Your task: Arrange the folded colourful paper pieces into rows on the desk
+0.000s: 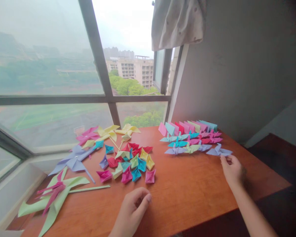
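My right hand (233,169) reaches over the right part of the table, its fingertips pinched on the lower edge of a lavender origami crane (219,150). That crane sits at the right end of the front row of paper cranes, beside another lavender crane (204,147) and a pale green crane (191,148). Near the table's front edge my left hand (134,210) rests with fingers curled and thumb closed against them; nothing shows in it. Closest to it are folded paper boats, among them a pink boat (150,177) and a magenta boat (126,175).
Behind the cranes stands a row of folded paper pieces (185,126). Large paper pinwheels lie at left, including a lavender one (75,158) and a green one (56,192) with a magenta folded figure (55,191) on it. Windows border the wooden table (185,194); a grey wall (236,72) stands right.
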Motion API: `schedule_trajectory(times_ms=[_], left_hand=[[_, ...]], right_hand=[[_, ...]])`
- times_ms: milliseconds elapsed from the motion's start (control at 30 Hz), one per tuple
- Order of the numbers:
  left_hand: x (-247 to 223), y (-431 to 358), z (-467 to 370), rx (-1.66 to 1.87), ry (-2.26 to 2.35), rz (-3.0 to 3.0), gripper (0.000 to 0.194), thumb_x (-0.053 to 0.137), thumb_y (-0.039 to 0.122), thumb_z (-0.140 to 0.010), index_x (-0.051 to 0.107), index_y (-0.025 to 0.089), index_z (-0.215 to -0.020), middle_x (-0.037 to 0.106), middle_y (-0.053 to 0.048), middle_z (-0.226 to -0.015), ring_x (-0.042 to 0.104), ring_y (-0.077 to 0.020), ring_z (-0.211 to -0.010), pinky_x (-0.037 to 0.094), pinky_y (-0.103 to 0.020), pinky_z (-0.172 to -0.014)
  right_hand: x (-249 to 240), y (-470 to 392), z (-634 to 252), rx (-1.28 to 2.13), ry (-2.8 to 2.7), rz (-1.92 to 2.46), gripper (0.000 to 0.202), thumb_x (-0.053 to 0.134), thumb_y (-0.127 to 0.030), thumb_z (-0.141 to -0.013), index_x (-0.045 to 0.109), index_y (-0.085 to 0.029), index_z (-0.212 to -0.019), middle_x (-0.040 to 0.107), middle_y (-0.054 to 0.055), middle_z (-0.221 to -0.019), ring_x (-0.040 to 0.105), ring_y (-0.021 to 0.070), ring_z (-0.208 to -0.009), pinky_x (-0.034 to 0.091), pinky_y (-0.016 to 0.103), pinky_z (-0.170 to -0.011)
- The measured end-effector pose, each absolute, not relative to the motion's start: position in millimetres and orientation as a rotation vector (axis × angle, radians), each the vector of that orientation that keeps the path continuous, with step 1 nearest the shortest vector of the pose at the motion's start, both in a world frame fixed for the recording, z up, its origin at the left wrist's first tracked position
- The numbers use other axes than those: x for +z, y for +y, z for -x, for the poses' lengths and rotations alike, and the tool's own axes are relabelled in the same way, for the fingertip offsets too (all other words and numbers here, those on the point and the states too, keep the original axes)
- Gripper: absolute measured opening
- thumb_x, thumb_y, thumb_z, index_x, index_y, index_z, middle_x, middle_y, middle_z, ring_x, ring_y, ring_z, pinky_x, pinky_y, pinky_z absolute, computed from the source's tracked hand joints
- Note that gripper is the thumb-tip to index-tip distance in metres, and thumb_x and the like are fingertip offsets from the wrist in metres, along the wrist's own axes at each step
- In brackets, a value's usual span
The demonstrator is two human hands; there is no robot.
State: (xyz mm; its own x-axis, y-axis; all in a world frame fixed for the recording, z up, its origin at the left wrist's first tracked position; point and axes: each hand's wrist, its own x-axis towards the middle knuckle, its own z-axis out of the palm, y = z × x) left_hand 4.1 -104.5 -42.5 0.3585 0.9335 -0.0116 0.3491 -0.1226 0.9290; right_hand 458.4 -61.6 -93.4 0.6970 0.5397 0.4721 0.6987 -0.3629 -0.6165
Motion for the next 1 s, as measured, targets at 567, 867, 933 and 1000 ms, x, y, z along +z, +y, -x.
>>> schedule_trajectory(times_ms=[567, 867, 933, 1000], left_hand=[[-37.2, -104.7, -4.8, 0.737, 1.188, -1.693, 0.042, 0.047, 0.052, -0.093, 0.059, 0.017, -0.073, 0.052, 0.0, -0.067, 0.048, -0.0152, -0.065, 0.036, -0.022, -0.059], [-37.9, -105.1, -4.8, 0.73, 1.187, -1.703, 0.04, 0.047, 0.049, -0.094, 0.06, 0.017, -0.075, 0.055, -0.001, -0.069, 0.049, -0.0157, -0.066, 0.036, -0.022, -0.06], [-38.9, -105.4, -4.5, 0.727, 1.188, -1.721, 0.039, 0.046, 0.048, -0.094, 0.059, 0.017, -0.075, 0.054, -0.001, -0.068, 0.049, -0.0154, -0.066, 0.035, -0.022, -0.06], [-39.3, -105.6, -4.5, 0.729, 1.194, -1.732, 0.038, 0.047, 0.047, -0.094, 0.059, 0.017, -0.074, 0.053, 0.0, -0.068, 0.048, -0.0151, -0.065, 0.035, -0.022, -0.059]], right_hand=[[-96.6, -18.5, -490.9, -0.19, -1.089, 2.252, 0.03, 0.051, -0.038, -0.077, 0.068, -0.019, -0.092, 0.072, 0.01, -0.087, 0.062, 0.0239, -0.074, 0.04, 0.031, -0.062], [-98.6, -13.2, -490.7, -0.173, -1.122, 2.176, 0.031, 0.051, -0.041, -0.077, 0.069, -0.018, -0.089, 0.072, 0.011, -0.086, 0.063, 0.0238, -0.075, 0.042, 0.031, -0.064], [-98.7, -13.5, -491.1, -0.16, -1.133, 2.169, 0.032, 0.052, -0.042, -0.077, 0.069, -0.018, -0.088, 0.072, 0.01, -0.086, 0.063, 0.0236, -0.075, 0.042, 0.031, -0.063], [-98.9, -13.4, -491.0, -0.153, -1.135, 2.171, 0.032, 0.052, -0.043, -0.078, 0.068, -0.018, -0.089, 0.072, 0.01, -0.086, 0.063, 0.0235, -0.074, 0.041, 0.03, -0.062]])
